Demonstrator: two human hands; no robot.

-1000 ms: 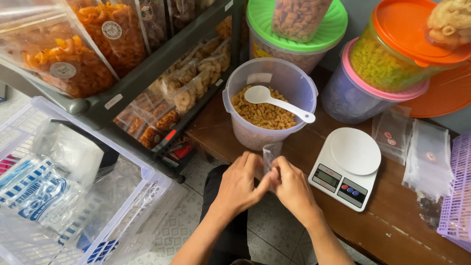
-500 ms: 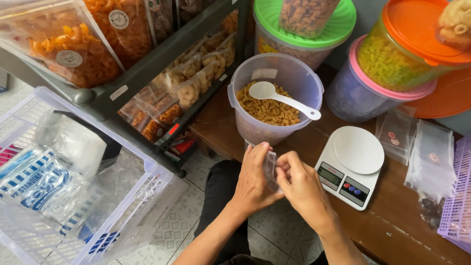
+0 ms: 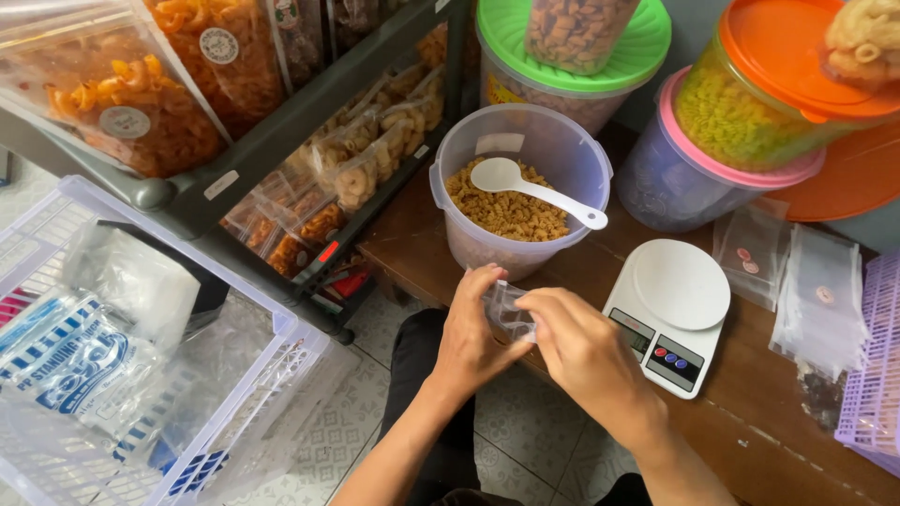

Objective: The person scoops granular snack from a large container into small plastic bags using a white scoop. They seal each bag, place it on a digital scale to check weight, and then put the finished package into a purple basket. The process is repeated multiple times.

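My left hand [image 3: 473, 333] and my right hand [image 3: 583, 351] both pinch a small clear plastic pouch [image 3: 507, 307] between them, at the near edge of a brown wooden table [image 3: 750, 422]. Just beyond the pouch stands an open clear tub [image 3: 518, 187] of small tan snack pieces, with a white plastic spoon [image 3: 534, 187] lying in it. A white digital kitchen scale [image 3: 667, 311] with nothing on its round platform sits right of my right hand.
Lidded tubs with green [image 3: 574, 56], pink [image 3: 698, 159] and orange [image 3: 787, 75] lids stand behind. Clear pouches [image 3: 814, 300] lie at right beside a lilac basket [image 3: 867, 375]. A dark rack [image 3: 244, 159] of bagged snacks and a white crate [image 3: 141, 356] are at left.
My hands with the pouch have drifted slightly right and nearer to me, and the fingers have shifted on the pouch. The tub, spoon and scale have not moved.
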